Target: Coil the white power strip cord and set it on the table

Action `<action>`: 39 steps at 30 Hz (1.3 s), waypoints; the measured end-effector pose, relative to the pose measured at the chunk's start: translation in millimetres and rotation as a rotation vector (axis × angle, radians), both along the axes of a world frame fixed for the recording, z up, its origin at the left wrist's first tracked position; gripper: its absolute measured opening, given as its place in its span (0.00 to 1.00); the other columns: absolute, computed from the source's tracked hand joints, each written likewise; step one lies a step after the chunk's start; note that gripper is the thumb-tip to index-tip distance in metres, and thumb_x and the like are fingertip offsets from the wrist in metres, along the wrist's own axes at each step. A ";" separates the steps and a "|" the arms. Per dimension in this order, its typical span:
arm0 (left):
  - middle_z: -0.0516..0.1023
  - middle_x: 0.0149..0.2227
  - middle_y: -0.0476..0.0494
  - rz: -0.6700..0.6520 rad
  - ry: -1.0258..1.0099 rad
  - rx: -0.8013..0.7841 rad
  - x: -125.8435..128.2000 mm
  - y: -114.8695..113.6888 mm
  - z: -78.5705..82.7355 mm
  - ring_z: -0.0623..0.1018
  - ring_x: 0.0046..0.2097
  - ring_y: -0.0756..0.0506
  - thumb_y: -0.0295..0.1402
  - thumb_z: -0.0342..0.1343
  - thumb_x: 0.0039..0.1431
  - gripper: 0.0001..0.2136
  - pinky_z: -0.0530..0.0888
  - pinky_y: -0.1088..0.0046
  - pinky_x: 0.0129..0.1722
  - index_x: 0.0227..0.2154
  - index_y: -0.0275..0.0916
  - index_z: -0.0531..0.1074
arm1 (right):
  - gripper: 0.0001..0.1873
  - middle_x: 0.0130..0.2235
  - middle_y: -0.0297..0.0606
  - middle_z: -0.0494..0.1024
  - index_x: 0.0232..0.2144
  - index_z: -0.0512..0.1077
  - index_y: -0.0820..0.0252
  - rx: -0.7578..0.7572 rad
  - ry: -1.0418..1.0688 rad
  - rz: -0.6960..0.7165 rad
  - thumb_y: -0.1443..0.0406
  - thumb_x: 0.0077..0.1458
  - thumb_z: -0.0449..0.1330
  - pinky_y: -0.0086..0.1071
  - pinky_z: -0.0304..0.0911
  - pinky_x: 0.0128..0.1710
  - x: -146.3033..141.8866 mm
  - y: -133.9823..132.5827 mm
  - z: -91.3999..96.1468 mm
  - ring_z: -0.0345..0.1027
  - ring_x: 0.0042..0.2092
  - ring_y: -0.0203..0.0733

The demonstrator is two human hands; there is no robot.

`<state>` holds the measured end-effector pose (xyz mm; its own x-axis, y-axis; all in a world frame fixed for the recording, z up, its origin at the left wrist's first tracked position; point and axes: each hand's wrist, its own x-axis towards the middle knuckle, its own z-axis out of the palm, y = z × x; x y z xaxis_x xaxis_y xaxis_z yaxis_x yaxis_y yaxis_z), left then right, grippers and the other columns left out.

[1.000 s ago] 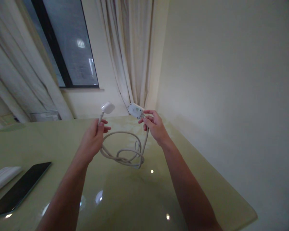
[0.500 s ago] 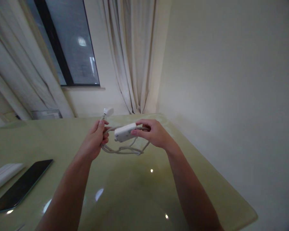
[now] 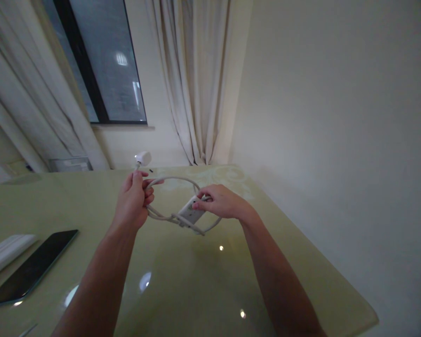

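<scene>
A white power strip (image 3: 192, 211) hangs tilted above the table, its socket face partly crossed by its own cable. My right hand (image 3: 219, 202) is closed on the strip's upper end, where the cable comes out. The pale cable (image 3: 173, 178) runs in loose loops between both hands. My left hand (image 3: 135, 199) pinches the cable just below the white plug (image 3: 143, 158) and holds several loops against the fingers. The plug points up, above the left thumb.
The glossy greenish table (image 3: 182, 290) lies under my arms. On its left are a black tablet-like slab (image 3: 33, 267) and a long white object (image 3: 7, 252). A wall (image 3: 337, 140) borders the right side; curtains (image 3: 199, 84) and a window (image 3: 105, 56) are behind.
My left hand has moved left with the plug, opening the loops wider. The power strip has swung down and tilted, its lower end now behind the cable.
</scene>
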<state>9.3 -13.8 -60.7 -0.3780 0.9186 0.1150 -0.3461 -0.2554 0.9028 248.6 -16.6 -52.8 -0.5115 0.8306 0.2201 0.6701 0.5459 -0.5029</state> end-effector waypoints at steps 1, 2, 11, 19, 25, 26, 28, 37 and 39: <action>0.80 0.25 0.45 -0.005 0.002 0.004 -0.5 -0.8 1.3 0.58 0.17 0.55 0.38 0.54 0.69 0.07 0.52 0.84 0.15 0.36 0.41 0.67 | 0.09 0.33 0.38 0.83 0.37 0.83 0.59 0.062 0.024 -0.084 0.59 0.61 0.68 0.30 0.57 0.32 -1.7 -0.9 0.4 0.74 0.34 0.41; 0.80 0.25 0.45 -0.015 0.007 0.012 -0.9 -1.8 2.5 0.58 0.17 0.55 0.39 0.55 0.69 0.08 0.52 0.84 0.15 0.36 0.41 0.67 | 0.10 0.34 0.40 0.84 0.38 0.82 0.59 0.123 0.051 -0.183 0.58 0.62 0.68 0.31 0.58 0.33 -3.4 -1.6 0.9 0.75 0.35 0.42; 0.78 0.27 0.47 -0.107 0.002 0.111 24.7 -14.1 6.0 0.62 0.19 0.55 0.43 0.61 0.65 0.12 0.53 0.85 0.15 0.38 0.41 0.69 | 0.08 0.31 0.36 0.82 0.40 0.78 0.60 -0.092 0.538 -0.086 0.67 0.65 0.58 0.30 0.69 0.34 -27.0 0.2 -8.8 0.78 0.30 0.37; 0.75 0.30 0.49 -0.106 0.077 0.186 38.6 -18.5 3.5 0.63 0.20 0.56 0.43 0.61 0.66 0.12 0.57 0.84 0.15 0.37 0.38 0.71 | 0.09 0.35 0.34 0.82 0.43 0.68 0.57 -0.401 0.736 0.050 0.65 0.61 0.64 0.30 0.70 0.32 -34.8 -4.4 -11.3 0.75 0.30 0.36; 0.77 0.30 0.45 -0.128 -0.070 0.106 41.3 -21.1 9.3 0.65 0.22 0.55 0.39 0.63 0.64 0.11 0.60 0.85 0.17 0.37 0.37 0.71 | 0.32 0.48 0.42 0.81 0.53 0.72 0.58 -0.166 0.289 0.163 0.55 0.50 0.77 0.38 0.69 0.44 -29.7 -21.8 -0.4 0.75 0.43 0.45; 0.78 0.31 0.43 -0.132 -0.112 0.088 41.8 -21.9 10.9 0.65 0.22 0.56 0.37 0.62 0.64 0.10 0.60 0.85 0.17 0.36 0.36 0.71 | 0.32 0.49 0.43 0.80 0.52 0.73 0.59 -0.071 0.197 0.174 0.55 0.49 0.78 0.40 0.67 0.47 -31.1 -25.6 0.9 0.75 0.46 0.47; 0.79 0.31 0.42 -0.123 -0.181 0.069 41.7 -23.4 14.2 0.65 0.22 0.56 0.34 0.60 0.66 0.08 0.60 0.86 0.18 0.36 0.36 0.70 | 0.30 0.50 0.45 0.80 0.50 0.74 0.60 0.094 0.072 0.184 0.57 0.49 0.78 0.42 0.62 0.52 -35.2 -32.3 2.8 0.72 0.50 0.50; 0.80 0.32 0.38 -0.085 -0.285 0.083 38.4 -29.5 25.0 0.65 0.22 0.56 0.32 0.55 0.70 0.07 0.58 0.88 0.17 0.35 0.37 0.68 | 0.25 0.48 0.42 0.82 0.47 0.75 0.56 0.403 -0.177 0.052 0.46 0.57 0.70 0.47 0.52 0.53 -55.0 -36.4 -6.5 0.69 0.52 0.53; 0.80 0.32 0.39 -0.097 -0.253 0.091 38.9 -29.8 23.1 0.66 0.23 0.56 0.36 0.59 0.68 0.08 0.58 0.87 0.17 0.35 0.37 0.69 | 0.23 0.47 0.45 0.82 0.47 0.75 0.59 0.467 -0.268 0.040 0.48 0.61 0.67 0.47 0.55 0.52 -60.4 -33.9 -13.5 0.72 0.50 0.54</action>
